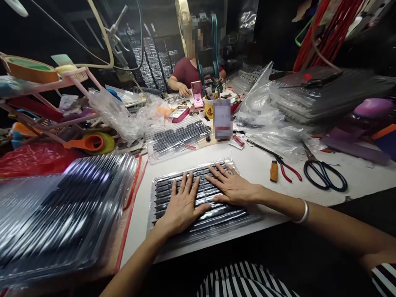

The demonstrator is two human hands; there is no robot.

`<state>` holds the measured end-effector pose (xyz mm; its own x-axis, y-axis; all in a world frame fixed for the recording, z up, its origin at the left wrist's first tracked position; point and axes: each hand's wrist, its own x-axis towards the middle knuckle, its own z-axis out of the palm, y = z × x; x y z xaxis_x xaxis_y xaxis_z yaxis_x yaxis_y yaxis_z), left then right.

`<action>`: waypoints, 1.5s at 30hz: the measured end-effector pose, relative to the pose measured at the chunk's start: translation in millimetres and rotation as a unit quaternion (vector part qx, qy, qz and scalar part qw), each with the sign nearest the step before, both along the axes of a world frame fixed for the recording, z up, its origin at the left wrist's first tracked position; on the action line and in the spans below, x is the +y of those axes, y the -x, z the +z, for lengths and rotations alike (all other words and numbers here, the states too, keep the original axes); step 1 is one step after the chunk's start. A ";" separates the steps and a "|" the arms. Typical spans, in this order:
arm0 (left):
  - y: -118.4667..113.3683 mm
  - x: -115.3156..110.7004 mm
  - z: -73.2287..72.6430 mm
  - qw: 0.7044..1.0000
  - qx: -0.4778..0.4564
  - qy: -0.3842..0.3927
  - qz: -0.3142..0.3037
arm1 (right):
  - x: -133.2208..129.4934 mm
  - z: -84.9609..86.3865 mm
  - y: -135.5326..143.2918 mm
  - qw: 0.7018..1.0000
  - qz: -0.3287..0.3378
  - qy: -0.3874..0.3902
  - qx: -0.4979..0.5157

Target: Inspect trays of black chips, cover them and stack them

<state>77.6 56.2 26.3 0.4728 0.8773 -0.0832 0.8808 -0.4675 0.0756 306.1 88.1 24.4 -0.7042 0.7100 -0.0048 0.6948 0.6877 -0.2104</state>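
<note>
A clear plastic tray point(161, 187) filled with rows of long black parts lies on the white table in front of me. My left hand point(182, 206) rests flat on its left half, fingers spread and pointing away from me. Over the right half, my right hand point(232, 187) also lies flat, fingers stretched toward the far left. Both palms touch the top of the tray, and neither hand grips anything. The hands hide some of the rows beneath them.
At left stands a stack of filled clear trays point(71, 206). Scissors point(323, 171), red-handled pliers point(284, 165) and an orange-brown block point(274, 171) lie at right. Another tray point(179, 138), a phone point(222, 119) and a yellow cup point(209, 109) are farther back. A co-worker point(185, 74) sits opposite.
</note>
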 end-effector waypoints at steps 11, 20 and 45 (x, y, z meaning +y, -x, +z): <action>4.4 16.8 7.3 0.998 -0.010 0.014 -0.061 | -4.2 -0.2 1.8 0.998 0.033 0.008 0.046; 14.5 11.9 -7.8 0.981 0.015 -0.086 0.176 | -22.3 -9.4 -0.1 0.988 -0.099 -0.077 0.091; 47.4 -8.3 0.4 0.997 0.056 -0.037 -0.046 | -19.5 -5.8 -4.7 0.996 -0.022 -0.031 0.077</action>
